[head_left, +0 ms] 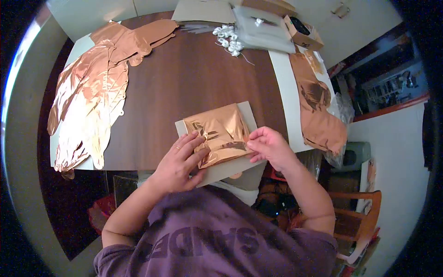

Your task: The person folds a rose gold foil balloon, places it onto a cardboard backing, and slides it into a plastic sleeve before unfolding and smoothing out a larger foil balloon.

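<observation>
A copper-coloured foil balloon [221,124], folded into a flat square packet, lies on a grey card [249,115] at the table's front edge. My left hand [182,159] rests on the packet's left side with its fingers spread, pressing the foil down. At the packet's right edge my right hand [267,147] has thumb and fingers pinched on the foil. The exact bit between the right fingertips is partly hidden. Creases and a dark reflection run across the packet's surface.
Flat unfolded foil balloons [92,92] are piled at the left of the brown table [166,83]. Another foil piece [318,101] lies at the right edge. At the back are bundles of white string [228,40], clear plastic bags [263,30] and a small cardboard box [304,34].
</observation>
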A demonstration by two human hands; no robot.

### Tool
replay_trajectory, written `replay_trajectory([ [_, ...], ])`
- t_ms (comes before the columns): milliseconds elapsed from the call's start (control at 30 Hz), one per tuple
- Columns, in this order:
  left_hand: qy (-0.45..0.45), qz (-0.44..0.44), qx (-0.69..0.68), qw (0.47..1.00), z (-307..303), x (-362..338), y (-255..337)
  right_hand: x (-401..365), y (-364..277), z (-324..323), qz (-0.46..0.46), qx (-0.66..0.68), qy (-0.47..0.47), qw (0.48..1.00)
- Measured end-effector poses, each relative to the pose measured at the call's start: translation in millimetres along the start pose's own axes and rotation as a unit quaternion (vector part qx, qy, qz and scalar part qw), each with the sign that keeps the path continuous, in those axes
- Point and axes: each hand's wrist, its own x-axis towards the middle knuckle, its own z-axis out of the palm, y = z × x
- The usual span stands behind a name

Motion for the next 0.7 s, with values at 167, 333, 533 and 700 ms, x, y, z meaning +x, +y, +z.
replay_trajectory([
  [167, 0.018, -0.015, -0.047, 0.999, -3, 1, 1, -1, 3, 15, -0.016, 0.063, 0.033, 0.997],
  [333, 0.027, -0.018, -0.055, 0.998, 0, 0, -1, -5, -4, 11, 0.046, 0.058, 0.019, 0.997],
  [533, 0.02, -0.017, -0.05, 0.998, -2, 1, 2, -5, -10, 0, 0.07, -0.083, -0.018, 0.994],
  [700, 0.101, -0.036, -0.077, 0.991, -5, -3, 7, 0, -7, 0, 0.071, -0.069, 0.005, 0.995],
])
